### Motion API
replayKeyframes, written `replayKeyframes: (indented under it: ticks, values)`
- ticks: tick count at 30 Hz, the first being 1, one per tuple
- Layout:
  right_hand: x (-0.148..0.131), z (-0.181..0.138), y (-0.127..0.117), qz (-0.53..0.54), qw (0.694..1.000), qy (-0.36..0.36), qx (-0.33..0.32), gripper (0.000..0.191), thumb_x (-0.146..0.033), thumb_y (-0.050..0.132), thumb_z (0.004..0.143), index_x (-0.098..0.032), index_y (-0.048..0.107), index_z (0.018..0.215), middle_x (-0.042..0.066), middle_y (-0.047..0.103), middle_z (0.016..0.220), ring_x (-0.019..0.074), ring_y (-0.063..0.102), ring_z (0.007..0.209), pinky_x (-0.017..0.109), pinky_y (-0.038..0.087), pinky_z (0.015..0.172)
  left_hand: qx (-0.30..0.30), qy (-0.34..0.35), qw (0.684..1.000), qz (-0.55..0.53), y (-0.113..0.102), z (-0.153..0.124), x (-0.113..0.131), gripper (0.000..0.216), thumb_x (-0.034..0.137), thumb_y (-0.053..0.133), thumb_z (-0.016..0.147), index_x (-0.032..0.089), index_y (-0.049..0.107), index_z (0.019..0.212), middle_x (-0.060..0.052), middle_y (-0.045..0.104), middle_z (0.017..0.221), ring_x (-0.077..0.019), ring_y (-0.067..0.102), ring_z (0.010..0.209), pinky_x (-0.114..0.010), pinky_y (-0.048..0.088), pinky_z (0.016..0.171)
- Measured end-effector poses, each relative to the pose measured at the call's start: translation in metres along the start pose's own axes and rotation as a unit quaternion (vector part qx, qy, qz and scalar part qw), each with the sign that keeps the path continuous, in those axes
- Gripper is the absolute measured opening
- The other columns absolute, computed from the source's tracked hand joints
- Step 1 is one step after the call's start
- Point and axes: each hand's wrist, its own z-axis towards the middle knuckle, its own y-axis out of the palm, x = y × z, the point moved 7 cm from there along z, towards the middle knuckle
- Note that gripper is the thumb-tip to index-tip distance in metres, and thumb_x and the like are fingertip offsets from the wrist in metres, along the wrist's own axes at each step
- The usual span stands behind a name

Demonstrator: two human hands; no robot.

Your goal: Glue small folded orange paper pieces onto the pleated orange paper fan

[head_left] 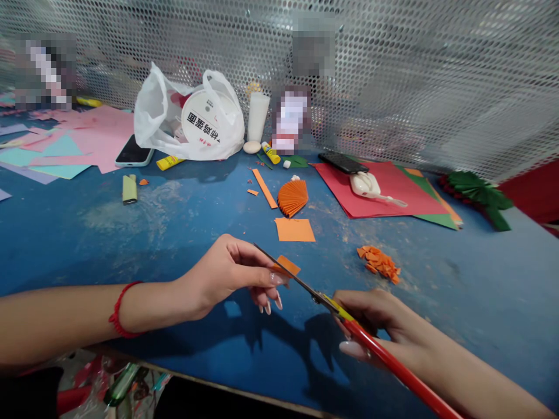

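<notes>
My left hand [231, 273] pinches a small orange paper piece [287, 266] between thumb and forefinger, just above the blue table [174, 233]. My right hand [379, 326] grips red-handled scissors [332, 305], whose blades reach up-left and touch the orange piece. A red cord is tied round my left wrist. Ahead lie an orange paper square [294, 229], a pleated orange paper fan [292, 198], an orange strip [264, 188] and a small heap of orange paper bits [379, 263].
Red and green paper sheets [384, 192] with a white stapler-like tool [367, 185] and a dark phone [343, 163] lie right. A white plastic bag [187, 119], glue sticks [271, 153], a second phone [133, 152], a lighter [129, 188] and pink sheets [96, 137] sit behind. Perforated metal screen at the back.
</notes>
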Motion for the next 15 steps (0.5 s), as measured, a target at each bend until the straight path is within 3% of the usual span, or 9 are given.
replayKeyframes:
  ticks: [8,15]
  values:
    - [-0.003,0.001,-0.003,-0.008,1.000,-0.010,0.012,0.049,-0.069,0.069,0.071,-0.024,0.076,0.090,0.005,0.069,0.083,0.0210,0.063,0.075,0.028,0.055,0.066,-0.001,-0.013,1.000,-0.002,0.002,0.000,-0.001,0.012,0.015,0.079,0.068,0.008,0.078,0.076,-0.005,0.070,0.054,-0.0103,0.062,0.046,-0.017,0.050,0.045]
    - [-0.007,0.007,0.007,0.038,0.996,-0.053,-0.055,0.043,-0.061,0.069,0.077,-0.020,0.061,0.066,-0.002,0.047,0.061,0.0125,0.042,0.059,0.022,0.037,0.051,-0.009,-0.021,1.000,-0.007,0.000,0.001,-0.003,0.012,0.017,0.080,0.068,0.009,0.078,0.078,-0.006,0.071,0.056,-0.0105,0.062,0.046,-0.017,0.051,0.046]
